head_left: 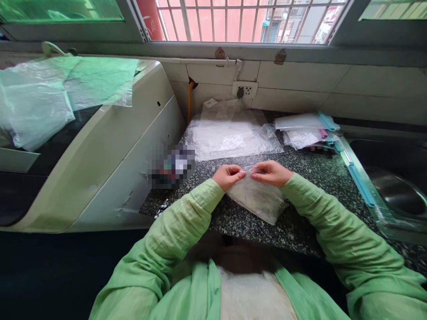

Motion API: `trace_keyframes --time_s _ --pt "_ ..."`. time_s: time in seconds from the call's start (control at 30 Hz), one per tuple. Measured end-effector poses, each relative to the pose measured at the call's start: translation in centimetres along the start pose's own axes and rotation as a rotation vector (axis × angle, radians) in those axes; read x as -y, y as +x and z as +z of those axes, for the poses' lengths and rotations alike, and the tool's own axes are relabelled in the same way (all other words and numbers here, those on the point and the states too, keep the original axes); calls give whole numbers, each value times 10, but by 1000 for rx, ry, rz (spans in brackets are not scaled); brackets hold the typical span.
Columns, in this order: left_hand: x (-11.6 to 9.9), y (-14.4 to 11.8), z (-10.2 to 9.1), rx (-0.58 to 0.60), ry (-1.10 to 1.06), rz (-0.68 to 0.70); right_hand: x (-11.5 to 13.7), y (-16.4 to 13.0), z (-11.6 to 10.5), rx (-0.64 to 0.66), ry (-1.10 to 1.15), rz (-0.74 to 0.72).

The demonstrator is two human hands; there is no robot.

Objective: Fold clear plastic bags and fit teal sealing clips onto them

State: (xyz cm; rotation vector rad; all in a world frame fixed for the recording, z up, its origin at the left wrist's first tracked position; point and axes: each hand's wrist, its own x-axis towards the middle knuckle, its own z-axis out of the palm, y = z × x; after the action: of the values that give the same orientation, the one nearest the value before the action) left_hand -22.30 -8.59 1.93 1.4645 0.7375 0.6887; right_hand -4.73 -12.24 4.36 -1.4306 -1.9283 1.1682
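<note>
Clear plastic bag (pixel 256 198) held over the speckled granite counter (pixel 300 222), top edge pinched between both hands. Left hand (pixel 228 175) and right hand (pixel 271 172) sit close together, fingertips clamped on the bag's mouth; body of the bag hangs down and toward the person, long axis slanting lower right. Both hands equally near. Beyond the hands: flat stack of clear bags (pixel 230 135); farther right, pile of zip bags with blue sliders (pixel 308 131); steel sink (pixel 393 186) at far right. Nothing blocks the hands.
</note>
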Motion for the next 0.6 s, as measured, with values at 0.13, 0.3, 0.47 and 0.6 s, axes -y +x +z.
trace_keyframes --time_s 0.13,0.3,0.47,0.6 --pt "-5 0 -5 -124 -8 32 1 -3 -9 32 7 -7" --pt "-6 1 -9 -192 -15 62 1 -7 -18 25 -17 20" --pt "-5 1 -9 -205 -25 51 -1 -6 -19 -57 45 20" --pt "-5 1 -9 -206 -26 35 -1 -6 -20 -105 70 21"
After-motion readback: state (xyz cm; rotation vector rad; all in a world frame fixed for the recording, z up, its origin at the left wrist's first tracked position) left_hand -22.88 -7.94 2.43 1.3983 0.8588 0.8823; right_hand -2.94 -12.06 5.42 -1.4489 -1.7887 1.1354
